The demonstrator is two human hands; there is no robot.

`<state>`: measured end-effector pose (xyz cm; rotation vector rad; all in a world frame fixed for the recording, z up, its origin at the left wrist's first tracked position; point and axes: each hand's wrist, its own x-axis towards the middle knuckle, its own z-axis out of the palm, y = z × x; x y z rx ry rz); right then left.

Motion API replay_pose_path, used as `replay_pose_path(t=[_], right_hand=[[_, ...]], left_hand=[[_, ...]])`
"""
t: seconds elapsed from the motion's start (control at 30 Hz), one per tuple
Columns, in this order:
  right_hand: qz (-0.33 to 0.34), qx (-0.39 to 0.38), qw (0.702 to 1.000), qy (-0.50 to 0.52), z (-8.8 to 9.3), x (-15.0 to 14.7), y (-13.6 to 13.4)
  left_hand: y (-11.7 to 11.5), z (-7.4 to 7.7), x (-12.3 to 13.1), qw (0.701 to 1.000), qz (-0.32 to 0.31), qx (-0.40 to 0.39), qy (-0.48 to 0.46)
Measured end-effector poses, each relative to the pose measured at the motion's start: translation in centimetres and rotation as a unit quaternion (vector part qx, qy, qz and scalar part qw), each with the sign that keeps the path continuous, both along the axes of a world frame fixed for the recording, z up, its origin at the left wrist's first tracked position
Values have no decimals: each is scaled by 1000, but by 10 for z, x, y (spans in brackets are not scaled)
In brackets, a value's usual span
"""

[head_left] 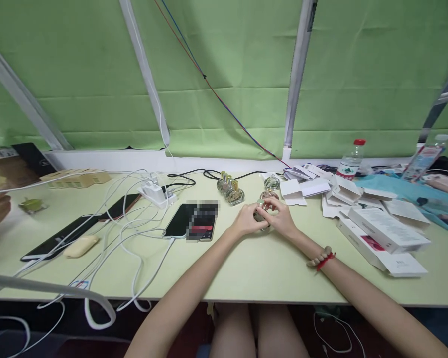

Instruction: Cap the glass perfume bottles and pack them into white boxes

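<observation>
Nearest of all, below the row of gold-capped bottles (229,190), my bare legs (259,330) show under the edge of the pale table (242,278). To the right of that row and a little closer to me, I have a small glass bottle (257,217) with a pale greenish cap between my two hands. My left hand (245,219) is curled closed around it, and my right hand (280,219) is bent into an arch, its thumb and fingertips closed on the bottle near the cap; I cannot tell how firmly either one presses. A beaded bracelet (318,257) and a red cord circle my right wrist. Left of the row and closer to me lie a phone (176,221) plugged into a white cable and, touching it, a second dark one. Just right of the row, beyond my fingers, sit two more round glass bottles (271,185). Well to its right, opened white boxes (390,228) lie heaped, and beyond them a red-capped water bottle (349,165) stands upright. Left of the row is a white power strip (152,191); behind everything hangs green cloth (227,109)
</observation>
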<state>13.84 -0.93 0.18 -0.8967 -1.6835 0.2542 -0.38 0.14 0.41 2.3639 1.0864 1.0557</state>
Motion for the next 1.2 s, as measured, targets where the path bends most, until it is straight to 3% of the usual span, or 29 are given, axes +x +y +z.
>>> replay_pose_path(t=[0.2, 0.5, 1.2], right_hand=[[2, -2, 1000, 5, -3, -2, 2], [20, 11, 999, -23, -7, -2, 1], [34, -87, 994, 60, -11, -1, 8]], left_hand=[[1, -2, 3, 996, -16, -38, -74], [0, 1, 3, 991, -36, -78, -98], [5, -13, 5, 991, -31, -56, -116]])
